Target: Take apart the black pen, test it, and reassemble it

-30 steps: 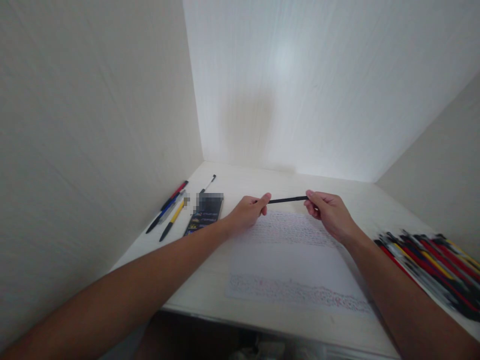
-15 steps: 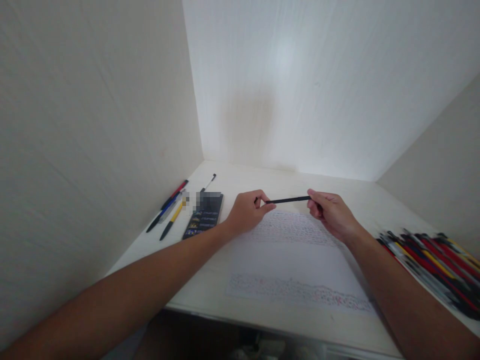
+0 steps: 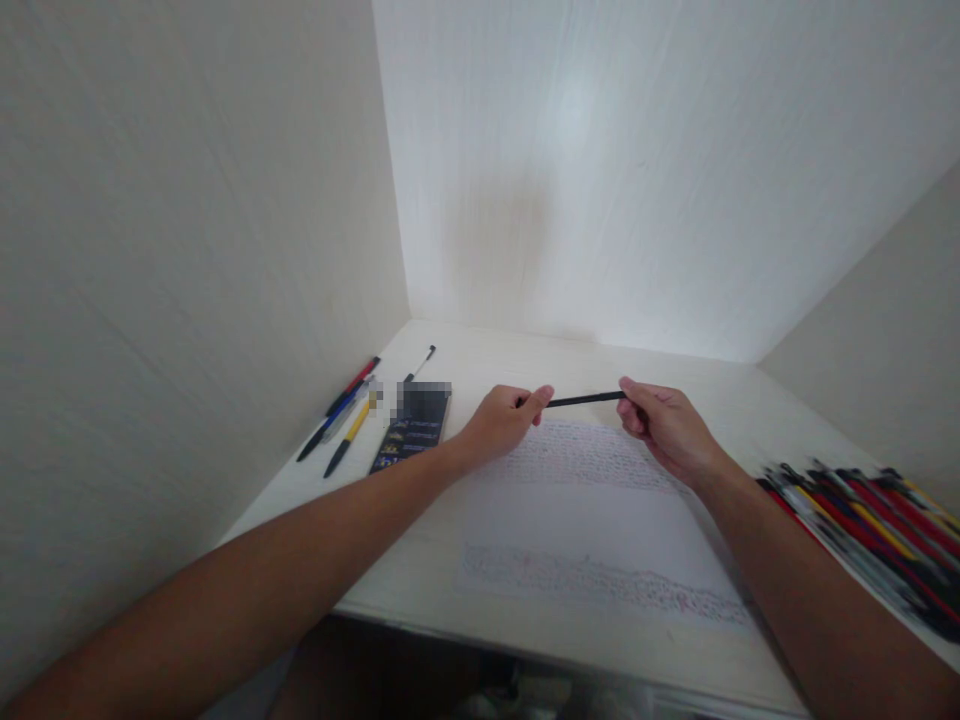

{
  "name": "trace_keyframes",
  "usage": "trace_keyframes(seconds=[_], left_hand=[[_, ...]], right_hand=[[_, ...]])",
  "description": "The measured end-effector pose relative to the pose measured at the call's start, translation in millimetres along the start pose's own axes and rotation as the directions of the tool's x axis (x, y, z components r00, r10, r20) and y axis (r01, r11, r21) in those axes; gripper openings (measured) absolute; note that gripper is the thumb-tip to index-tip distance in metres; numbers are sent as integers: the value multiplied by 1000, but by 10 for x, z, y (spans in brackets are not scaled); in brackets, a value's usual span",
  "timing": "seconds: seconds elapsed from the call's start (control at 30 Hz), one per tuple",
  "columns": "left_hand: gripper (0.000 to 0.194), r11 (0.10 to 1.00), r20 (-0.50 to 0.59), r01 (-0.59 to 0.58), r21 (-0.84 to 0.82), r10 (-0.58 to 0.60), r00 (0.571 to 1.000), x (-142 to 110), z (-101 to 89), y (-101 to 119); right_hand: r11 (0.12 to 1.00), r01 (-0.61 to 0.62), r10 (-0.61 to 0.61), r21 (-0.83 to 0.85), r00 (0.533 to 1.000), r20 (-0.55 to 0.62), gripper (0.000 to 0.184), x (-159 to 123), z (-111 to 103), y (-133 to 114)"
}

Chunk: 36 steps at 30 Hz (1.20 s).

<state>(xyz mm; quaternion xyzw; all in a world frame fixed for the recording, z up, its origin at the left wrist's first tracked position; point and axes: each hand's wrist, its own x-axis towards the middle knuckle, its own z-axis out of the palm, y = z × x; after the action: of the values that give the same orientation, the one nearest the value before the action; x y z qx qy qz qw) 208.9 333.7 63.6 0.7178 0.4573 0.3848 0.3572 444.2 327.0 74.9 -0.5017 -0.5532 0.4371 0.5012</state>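
A slim black pen [image 3: 585, 400] is held nearly level between my two hands, above the far edge of a written sheet. My left hand [image 3: 506, 418] is closed around its left end, thumb pressed along it. At the other end, my right hand [image 3: 664, 420] pinches the pen between thumb and curled fingers. Both of the pen's tips are hidden in my fingers. Beneath lies the white paper [image 3: 577, 520], with dense lines of handwriting at its top and coloured writing along its bottom.
Left of my hands are a dark printed box or booklet [image 3: 412, 430], a yellow pen [image 3: 352, 433], a red pen [image 3: 356, 385] and others by the left wall. A pile of many-coloured pens [image 3: 862, 530] lies at right. White walls [image 3: 637, 200] enclose the desk [image 3: 390, 590].
My left hand has shifted slightly right along the pen, and its fingers have closed further over the end. My right hand keeps its grip almost in place.
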Motion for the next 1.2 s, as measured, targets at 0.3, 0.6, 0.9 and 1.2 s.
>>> trace_keyframes(seconds=[0.3, 0.6, 0.9, 1.2], left_hand=[[42, 1000, -52, -9, 12, 10, 999, 1, -32, -4], [41, 991, -125, -115, 72, 123, 984, -17, -55, -3], [40, 996, -79, -81, -42, 77, 994, -53, 41, 50], [45, 993, 20, -116, -28, 116, 993, -111, 132, 72]], right_hand=[[1000, 3, -3, -15, 1000, 20, 40, 5, -4, 12], [1000, 8, -8, 5, 1000, 13, 39, 10, -19, 34], [987, 1, -10, 160, 998, 56, 35, -57, 98, -55], [992, -25, -12, 122, 956, 293, 21, -154, 277, 14]])
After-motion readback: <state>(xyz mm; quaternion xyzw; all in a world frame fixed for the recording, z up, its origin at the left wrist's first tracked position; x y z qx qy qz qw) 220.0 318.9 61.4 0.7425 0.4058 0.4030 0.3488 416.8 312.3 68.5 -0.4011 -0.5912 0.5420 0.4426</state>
